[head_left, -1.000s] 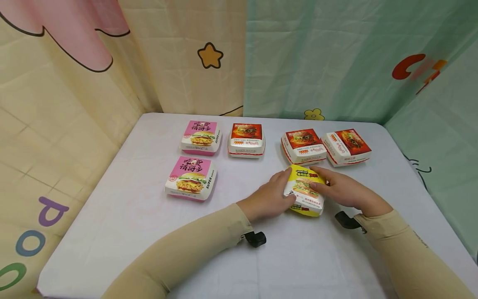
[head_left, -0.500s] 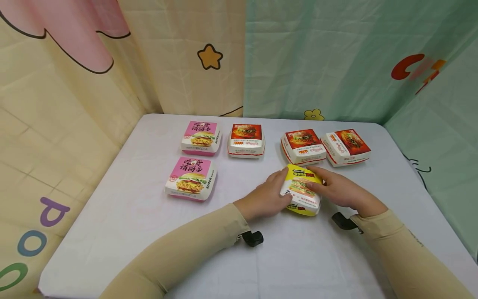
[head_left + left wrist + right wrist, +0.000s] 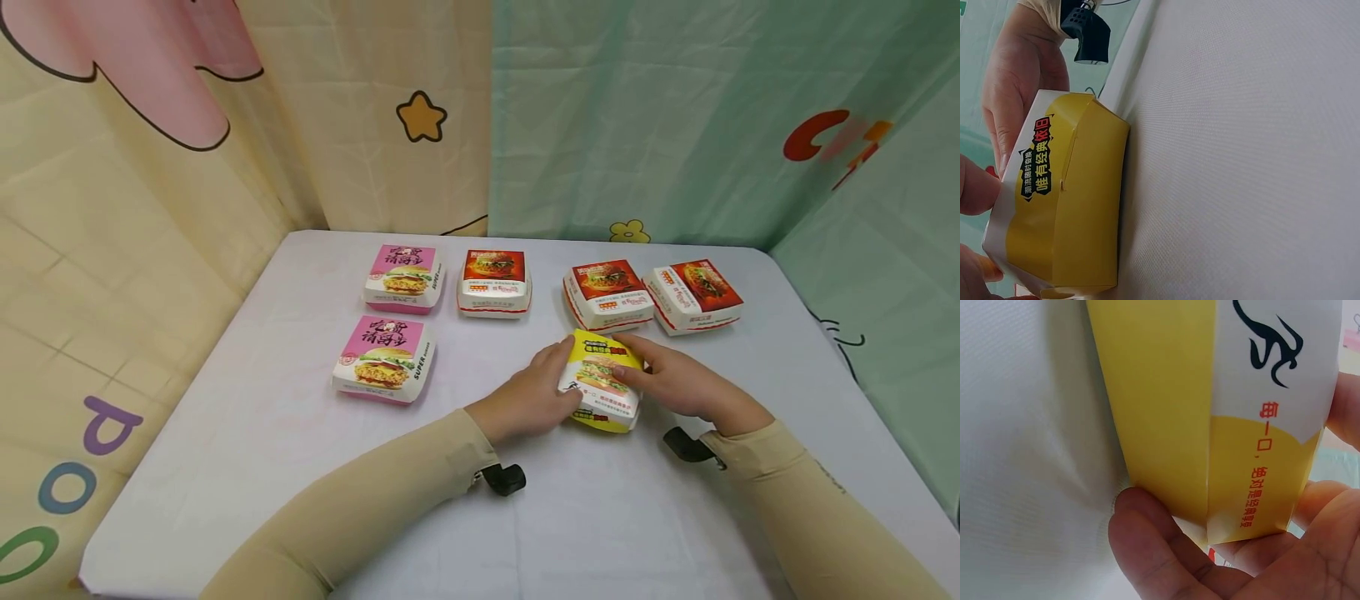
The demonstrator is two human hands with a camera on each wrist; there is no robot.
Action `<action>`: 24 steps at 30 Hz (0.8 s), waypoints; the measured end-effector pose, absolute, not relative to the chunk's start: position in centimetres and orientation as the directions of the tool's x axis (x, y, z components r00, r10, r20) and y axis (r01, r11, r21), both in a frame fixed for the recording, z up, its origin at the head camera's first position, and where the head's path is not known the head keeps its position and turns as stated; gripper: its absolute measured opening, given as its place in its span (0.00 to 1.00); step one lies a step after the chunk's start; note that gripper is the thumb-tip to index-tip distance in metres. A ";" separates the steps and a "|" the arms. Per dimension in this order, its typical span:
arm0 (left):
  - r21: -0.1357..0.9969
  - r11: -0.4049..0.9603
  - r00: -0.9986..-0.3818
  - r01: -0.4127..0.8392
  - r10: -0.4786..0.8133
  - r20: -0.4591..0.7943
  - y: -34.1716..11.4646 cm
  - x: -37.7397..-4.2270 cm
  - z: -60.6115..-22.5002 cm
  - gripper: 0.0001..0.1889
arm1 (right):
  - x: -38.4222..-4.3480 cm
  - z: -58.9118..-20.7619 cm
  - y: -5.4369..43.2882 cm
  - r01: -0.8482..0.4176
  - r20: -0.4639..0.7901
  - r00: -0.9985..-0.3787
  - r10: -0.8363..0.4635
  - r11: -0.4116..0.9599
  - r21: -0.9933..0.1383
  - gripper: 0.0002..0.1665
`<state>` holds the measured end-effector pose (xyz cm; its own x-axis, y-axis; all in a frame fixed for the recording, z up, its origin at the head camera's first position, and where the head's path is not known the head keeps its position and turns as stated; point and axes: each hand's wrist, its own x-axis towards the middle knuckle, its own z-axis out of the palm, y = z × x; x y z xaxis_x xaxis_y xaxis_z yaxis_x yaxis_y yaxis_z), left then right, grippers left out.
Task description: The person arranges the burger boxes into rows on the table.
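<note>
Both hands grip a closed yellow and white burger box (image 3: pixel 600 385) on the table, one from each side. My left hand (image 3: pixel 529 402) holds its left side, with the thumb by the near corner. From the right, my right hand (image 3: pixel 681 382) has its thumb over the top, and its other fingers reach round the far right corner. The left wrist view shows the yellow side wall (image 3: pixel 1092 206) low over the cloth. In the right wrist view, fingers (image 3: pixel 1160 550) curl round a lower corner of the box.
Two pink burger boxes (image 3: pixel 385 354) stand to the left, one behind the other. A red and white burger box (image 3: pixel 495 283) is at the back middle. Two more red and white boxes (image 3: pixel 608 292) touch or nearly touch just behind the yellow one. White cloth covers the table (image 3: pixel 247 433).
Both hands have shifted the yellow burger box slightly to the left across the table. Their hold on it looks much the same, and the other boxes have stayed in place.
</note>
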<state>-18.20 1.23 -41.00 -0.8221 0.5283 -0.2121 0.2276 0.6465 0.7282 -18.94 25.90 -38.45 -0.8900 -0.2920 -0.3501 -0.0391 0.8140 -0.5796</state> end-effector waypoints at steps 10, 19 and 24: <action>0.736 0.644 -0.828 0.212 0.518 -0.215 1.2 -18.2 -41.2 0.44 | -19.1 -38.8 25.9 -0.015 -0.356 -0.894 -0.272 0.811 -0.584 0.50; 0.741 0.636 -0.831 0.216 0.518 -0.204 0.9 -18.0 -41.1 0.44 | -19.0 -39.0 25.7 -0.016 -0.342 -0.899 -0.275 0.800 -0.599 0.51; 0.743 0.637 -0.832 0.206 0.514 -0.209 0.8 -17.9 -41.1 0.44 | -19.0 -39.0 25.5 -0.015 -0.338 -0.900 -0.275 0.794 -0.607 0.50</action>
